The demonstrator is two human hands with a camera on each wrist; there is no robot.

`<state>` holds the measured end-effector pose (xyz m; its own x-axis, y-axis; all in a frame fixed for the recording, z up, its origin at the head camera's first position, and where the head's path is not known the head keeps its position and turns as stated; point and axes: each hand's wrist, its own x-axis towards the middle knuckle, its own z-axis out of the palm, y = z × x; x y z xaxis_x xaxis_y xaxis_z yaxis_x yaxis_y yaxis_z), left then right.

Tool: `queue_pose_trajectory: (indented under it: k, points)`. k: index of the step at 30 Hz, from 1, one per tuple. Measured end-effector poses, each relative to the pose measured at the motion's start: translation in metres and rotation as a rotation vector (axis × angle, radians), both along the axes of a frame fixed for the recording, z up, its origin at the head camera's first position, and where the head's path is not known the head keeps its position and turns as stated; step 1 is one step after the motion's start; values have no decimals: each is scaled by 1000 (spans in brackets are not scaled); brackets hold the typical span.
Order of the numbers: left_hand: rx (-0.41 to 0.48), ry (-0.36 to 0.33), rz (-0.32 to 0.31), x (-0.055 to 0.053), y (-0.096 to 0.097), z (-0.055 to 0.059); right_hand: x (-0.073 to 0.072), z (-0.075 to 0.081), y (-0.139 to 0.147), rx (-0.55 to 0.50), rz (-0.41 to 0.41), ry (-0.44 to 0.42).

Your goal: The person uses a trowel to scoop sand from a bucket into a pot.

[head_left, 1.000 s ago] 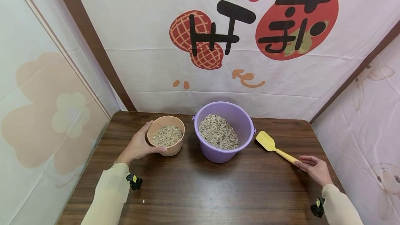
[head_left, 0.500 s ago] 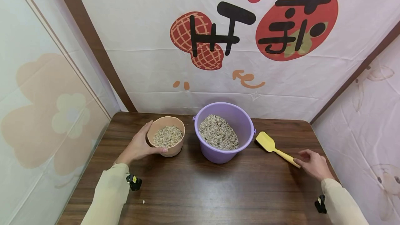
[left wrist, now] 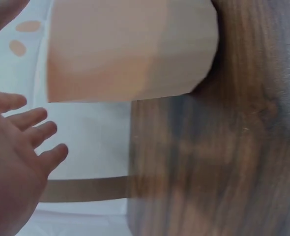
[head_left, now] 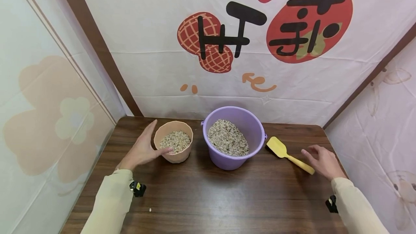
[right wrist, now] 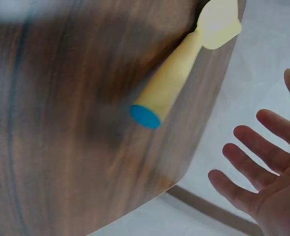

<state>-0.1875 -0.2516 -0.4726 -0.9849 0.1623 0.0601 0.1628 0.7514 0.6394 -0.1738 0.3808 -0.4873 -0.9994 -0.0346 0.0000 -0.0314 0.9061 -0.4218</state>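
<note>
My left hand [head_left: 143, 150] is spread beside a peach-coloured pot [head_left: 177, 157] of small gravel-like grains, at the table's left. In the left wrist view its fingers [left wrist: 42, 132] stand apart from the pot [left wrist: 130, 49], holding nothing. To the right of the pot stands a purple bucket [head_left: 227, 161] with more of the grains [head_left: 228, 138] in it. A yellow toy shovel [head_left: 287, 154] lies on the table right of the bucket. Above its handle end my right hand [head_left: 325, 161] hovers with fingers relaxed. The right wrist view shows the shovel's blue handle tip [right wrist: 146, 116] apart from those fingers [right wrist: 253, 167].
The brown wooden table [head_left: 208, 201] has a fabric backdrop [head_left: 156, 75] behind it and printed fabric on both sides. One small white bit [head_left: 150, 209] lies near the front left. Each wrist carries a small black camera.
My left hand has let go of the pot and drawn slightly left. My right hand has released the shovel's handle and lifted off it. Pot, bucket and shovel stay in place.
</note>
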Motion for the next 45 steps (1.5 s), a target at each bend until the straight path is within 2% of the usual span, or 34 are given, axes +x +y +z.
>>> queue_pose_trajectory:
  k: [6,9,13,19,28,39,45]
  points:
    - [-68,165,55,-2,0,18,-5,16,-14,50,59,88]
    - [-130,245,47,-3,2,25,-9,25,-21,72,87,141]
    - [-225,295,22,-7,7,35,-15,40,-31,92,98,160]
    - [-322,307,18,-17,15,50,-27,60,-44,139,133,178]
    - [-370,301,37,-31,29,68,-46,86,-75,185,173,231]
    - [-405,291,36,-44,45,84,-67,100,-104,186,191,312]
    - [-413,283,46,-48,52,88,-74,105,-112,202,191,309]
